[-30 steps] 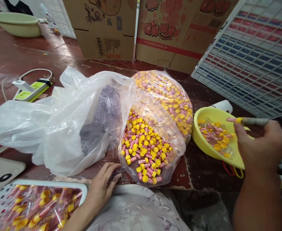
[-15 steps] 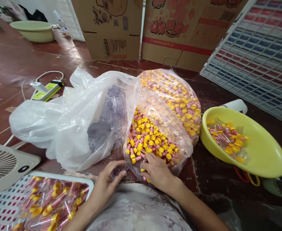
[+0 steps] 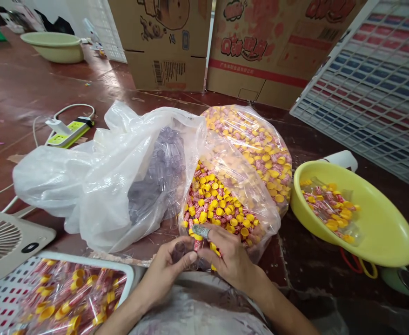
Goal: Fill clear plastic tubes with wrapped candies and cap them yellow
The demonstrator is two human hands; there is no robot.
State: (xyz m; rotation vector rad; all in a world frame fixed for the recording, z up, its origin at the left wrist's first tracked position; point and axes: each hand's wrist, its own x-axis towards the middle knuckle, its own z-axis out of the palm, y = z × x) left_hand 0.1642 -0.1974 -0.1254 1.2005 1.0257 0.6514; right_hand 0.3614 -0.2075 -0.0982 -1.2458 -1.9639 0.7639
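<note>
My left hand [image 3: 162, 265] is closed around a clear plastic tube [image 3: 179, 251], its round end facing up between thumb and fingers. Close beside it, my right hand [image 3: 230, 256] pinches a small yellow-capped, red-and-white patterned piece [image 3: 197, 244] at the tube's far end; whether it sits inside the tube I cannot tell. A grey covering [image 3: 201, 231] wraps one right fingertip. Just beyond is an open clear bag [image 3: 270, 214] full of the same yellow-capped pieces [image 3: 218, 200]. To its left, a white plastic sack [image 3: 99, 186] lies open on many clear tubes [image 3: 167, 153].
A white basket [image 3: 130, 279] at lower left holds bagged capped tubes. A fan [image 3: 26, 232] and power strip [image 3: 70, 132] are on the left. At right, a tilted yellow basin [image 3: 385, 218] holds several packed pieces. Cardboard boxes [image 3: 253, 70] and a white crate [image 3: 372, 93] stand behind.
My right hand has moved left from the bag's opening to the left hand, bringing a yellow-capped piece. My left hand has shifted slightly right and still holds the tube.
</note>
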